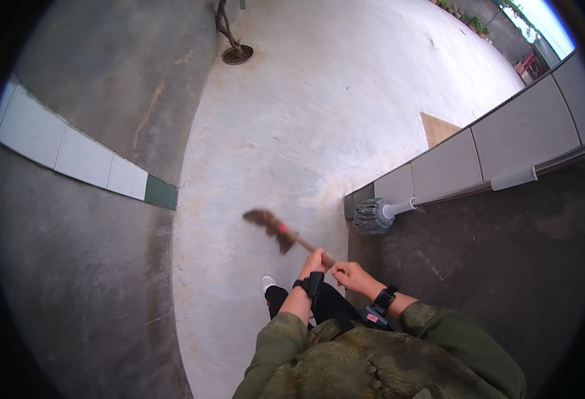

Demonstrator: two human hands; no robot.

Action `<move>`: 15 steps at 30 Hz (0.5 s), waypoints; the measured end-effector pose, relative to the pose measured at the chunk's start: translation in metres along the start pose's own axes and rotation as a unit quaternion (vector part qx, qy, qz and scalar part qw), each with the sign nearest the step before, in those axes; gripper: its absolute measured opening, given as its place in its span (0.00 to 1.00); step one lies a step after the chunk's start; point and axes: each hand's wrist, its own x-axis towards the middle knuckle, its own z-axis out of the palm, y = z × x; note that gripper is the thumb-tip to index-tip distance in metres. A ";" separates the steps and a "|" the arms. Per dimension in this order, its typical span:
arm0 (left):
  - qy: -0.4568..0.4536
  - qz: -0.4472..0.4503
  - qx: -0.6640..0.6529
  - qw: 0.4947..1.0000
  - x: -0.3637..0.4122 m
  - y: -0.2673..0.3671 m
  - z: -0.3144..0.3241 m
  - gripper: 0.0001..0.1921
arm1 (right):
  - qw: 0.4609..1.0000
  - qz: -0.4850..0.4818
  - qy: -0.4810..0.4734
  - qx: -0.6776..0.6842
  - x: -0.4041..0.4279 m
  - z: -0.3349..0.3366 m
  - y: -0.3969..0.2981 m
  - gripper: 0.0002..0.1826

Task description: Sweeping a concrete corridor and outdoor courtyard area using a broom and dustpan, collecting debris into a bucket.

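Note:
A broom point(265, 218) with a brown, blurred head reaches out ahead of me over the pale concrete floor point(242, 309). A red band circles it just above the bristles. My left hand point(316, 263) is wrapped around the wooden handle, lower down towards the head. Close behind it, my right hand point(354, 277) grips the handle near its upper end. The blur hides whether the bristles touch the floor. Both wrists carry black straps with devices.
A spin mop point(374, 217) leans along the tiled wall point(522, 119) on the right. A grey wall point(83, 249) runs along my left side. Farther off, a tree trunk point(230, 35) rises from a round hole beside that wall. My white shoe point(268, 282) shows below.

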 end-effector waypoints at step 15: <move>0.020 0.066 0.052 0.996 -0.012 0.019 0.063 0.04 | 0.987 -0.150 0.042 -0.038 -0.013 -0.060 -0.004 0.05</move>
